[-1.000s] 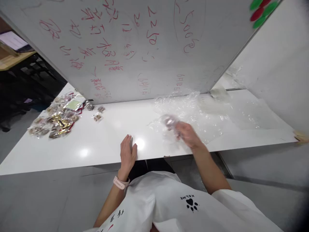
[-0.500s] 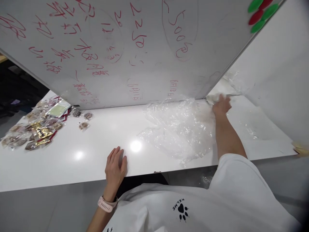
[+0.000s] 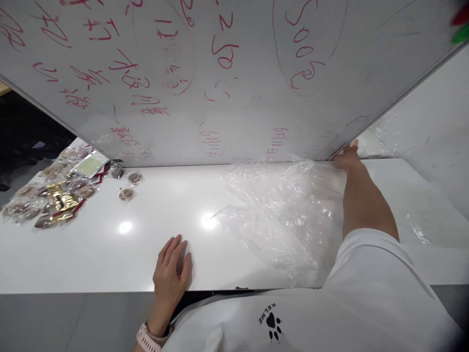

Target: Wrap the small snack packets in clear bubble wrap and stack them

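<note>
My left hand (image 3: pixel 171 268) lies flat on the white tabletop (image 3: pixel 176 195) near its front edge, fingers stretched out and holding nothing. On the far right, my right hand (image 3: pixel 348 155) reaches to the lower edge of the whiteboard (image 3: pixel 249 68). Part of that hand is hidden behind the board, and what its fingers touch there does not show. Crumpled clear plastic film (image 3: pixel 278 210) spreads over the table between my two arms.
A heap of small wrapped packets (image 3: pixel 54 190) lies at the table's left end, a few loose packets (image 3: pixel 126 194) beside it. More clear plastic (image 3: pixel 381 139) is behind the whiteboard at right. Red and green magnets (image 3: pixel 461 29) sit on the board's right side.
My right hand has moved farther in, partly behind the whiteboard's edge. The view has shifted closer. My left hand stays resting on the table.
</note>
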`<state>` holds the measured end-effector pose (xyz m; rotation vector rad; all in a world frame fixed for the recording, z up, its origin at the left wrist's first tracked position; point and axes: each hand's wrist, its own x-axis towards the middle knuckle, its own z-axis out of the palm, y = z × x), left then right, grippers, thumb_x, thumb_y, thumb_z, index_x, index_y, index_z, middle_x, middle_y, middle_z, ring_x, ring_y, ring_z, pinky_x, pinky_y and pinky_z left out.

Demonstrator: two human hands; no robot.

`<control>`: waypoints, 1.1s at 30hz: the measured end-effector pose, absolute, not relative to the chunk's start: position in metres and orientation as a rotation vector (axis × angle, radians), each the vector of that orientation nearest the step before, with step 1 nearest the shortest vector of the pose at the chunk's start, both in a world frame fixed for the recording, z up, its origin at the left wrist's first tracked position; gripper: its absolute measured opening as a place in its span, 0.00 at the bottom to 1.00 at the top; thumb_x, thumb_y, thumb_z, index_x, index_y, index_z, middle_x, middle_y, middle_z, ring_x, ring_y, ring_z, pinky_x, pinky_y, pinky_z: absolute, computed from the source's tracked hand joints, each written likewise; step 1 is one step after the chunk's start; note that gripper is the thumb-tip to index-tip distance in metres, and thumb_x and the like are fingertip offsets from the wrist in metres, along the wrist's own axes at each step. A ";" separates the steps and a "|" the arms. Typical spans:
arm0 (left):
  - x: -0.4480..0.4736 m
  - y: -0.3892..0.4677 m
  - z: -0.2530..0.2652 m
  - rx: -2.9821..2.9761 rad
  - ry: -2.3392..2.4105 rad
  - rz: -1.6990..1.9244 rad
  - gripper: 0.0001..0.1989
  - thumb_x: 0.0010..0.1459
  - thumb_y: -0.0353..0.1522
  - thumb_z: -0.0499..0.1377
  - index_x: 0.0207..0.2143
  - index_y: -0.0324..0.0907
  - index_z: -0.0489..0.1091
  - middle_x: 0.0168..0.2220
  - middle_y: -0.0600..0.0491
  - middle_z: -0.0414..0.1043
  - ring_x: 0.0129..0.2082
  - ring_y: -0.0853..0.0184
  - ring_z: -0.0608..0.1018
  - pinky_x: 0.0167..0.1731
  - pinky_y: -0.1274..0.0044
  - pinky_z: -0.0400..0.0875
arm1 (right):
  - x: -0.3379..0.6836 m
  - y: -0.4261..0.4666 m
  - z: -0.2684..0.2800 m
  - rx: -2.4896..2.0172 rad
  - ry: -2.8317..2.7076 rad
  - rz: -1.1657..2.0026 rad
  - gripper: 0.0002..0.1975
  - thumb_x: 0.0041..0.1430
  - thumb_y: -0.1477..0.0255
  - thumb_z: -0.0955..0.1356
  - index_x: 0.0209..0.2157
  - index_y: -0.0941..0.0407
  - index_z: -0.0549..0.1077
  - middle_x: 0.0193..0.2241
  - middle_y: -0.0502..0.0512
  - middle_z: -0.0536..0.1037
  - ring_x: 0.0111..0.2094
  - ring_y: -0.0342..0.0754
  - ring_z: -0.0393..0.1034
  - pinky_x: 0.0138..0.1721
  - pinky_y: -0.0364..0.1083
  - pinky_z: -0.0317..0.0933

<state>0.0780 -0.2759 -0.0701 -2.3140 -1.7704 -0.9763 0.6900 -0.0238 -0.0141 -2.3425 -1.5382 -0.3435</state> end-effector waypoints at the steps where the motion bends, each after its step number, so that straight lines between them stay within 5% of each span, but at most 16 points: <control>1: 0.078 -0.276 -0.070 -2.313 -1.773 -0.978 0.19 0.62 0.28 0.60 0.56 0.46 0.69 0.56 0.48 0.74 0.58 0.54 0.73 0.52 0.62 0.74 | 0.688 -0.029 -0.004 -2.427 -1.467 -0.276 0.30 0.59 0.70 0.70 0.57 0.78 0.67 0.60 0.91 0.59 0.44 0.49 0.72 0.39 0.49 0.59; 4: 0.080 -0.276 -0.069 -2.319 -1.803 -0.968 0.19 0.62 0.29 0.59 0.56 0.46 0.69 0.56 0.47 0.74 0.59 0.54 0.73 0.53 0.61 0.74 | 0.664 -0.065 0.029 -2.536 -1.148 -0.252 0.28 0.60 0.74 0.68 0.60 0.68 0.69 0.58 0.84 0.66 0.49 0.57 0.71 0.45 0.56 0.60; 6: 0.079 -0.278 -0.069 -2.328 -1.831 -0.977 0.19 0.62 0.29 0.59 0.55 0.46 0.69 0.56 0.47 0.74 0.59 0.54 0.72 0.54 0.61 0.73 | 0.628 -0.109 0.048 -2.314 -1.109 -0.311 0.18 0.65 0.74 0.63 0.52 0.62 0.77 0.48 0.72 0.77 0.47 0.54 0.73 0.48 0.55 0.60; 10: 0.080 -0.276 -0.061 -2.341 -2.003 -1.030 0.14 0.64 0.33 0.58 0.51 0.45 0.71 0.57 0.47 0.73 0.60 0.53 0.70 0.57 0.58 0.69 | 0.519 -0.219 0.050 -1.681 -1.616 0.338 0.15 0.67 0.61 0.64 0.39 0.55 0.79 0.37 0.57 0.81 0.35 0.47 0.75 0.39 0.48 0.68; 13: 0.089 -0.261 -0.044 -2.420 -2.291 -1.069 0.17 0.65 0.39 0.56 0.54 0.45 0.70 0.56 0.45 0.71 0.60 0.53 0.69 0.57 0.58 0.68 | 0.434 -0.282 0.017 -1.578 -2.089 0.699 0.19 0.65 0.55 0.66 0.52 0.49 0.76 0.52 0.56 0.77 0.52 0.55 0.72 0.52 0.55 0.67; 18: 0.122 -0.211 -0.017 -2.704 -2.419 -0.910 0.30 0.63 0.41 0.58 0.64 0.41 0.57 0.56 0.41 0.70 0.55 0.54 0.72 0.50 0.64 0.71 | 0.341 -0.321 -0.041 -1.657 -2.225 0.570 0.28 0.69 0.57 0.61 0.67 0.50 0.62 0.68 0.57 0.59 0.68 0.63 0.52 0.63 0.66 0.54; 21: 0.125 -0.199 -0.015 -2.877 -2.331 -0.655 0.32 0.61 0.30 0.57 0.66 0.42 0.54 0.42 0.47 0.75 0.40 0.60 0.77 0.39 0.70 0.71 | 0.314 -0.331 -0.044 -1.490 -2.324 0.631 0.29 0.70 0.58 0.61 0.69 0.46 0.57 0.70 0.53 0.56 0.70 0.60 0.46 0.66 0.66 0.49; 27: 0.051 -0.245 -0.025 -2.629 -2.357 -0.675 0.22 0.58 0.24 0.48 0.54 0.43 0.65 0.27 0.55 0.69 0.27 0.66 0.73 0.31 0.75 0.65 | 0.319 -0.336 -0.015 -1.404 -2.161 0.739 0.23 0.72 0.59 0.57 0.64 0.42 0.66 0.61 0.50 0.71 0.61 0.55 0.65 0.59 0.59 0.63; 33: -0.023 -0.287 -0.019 -2.359 -2.495 -0.562 0.20 0.59 0.26 0.47 0.52 0.42 0.65 0.25 0.56 0.66 0.24 0.65 0.70 0.26 0.75 0.62 | 0.372 -0.289 -0.043 -1.849 -2.203 0.210 0.23 0.70 0.58 0.57 0.59 0.44 0.72 0.66 0.53 0.63 0.67 0.64 0.53 0.64 0.68 0.48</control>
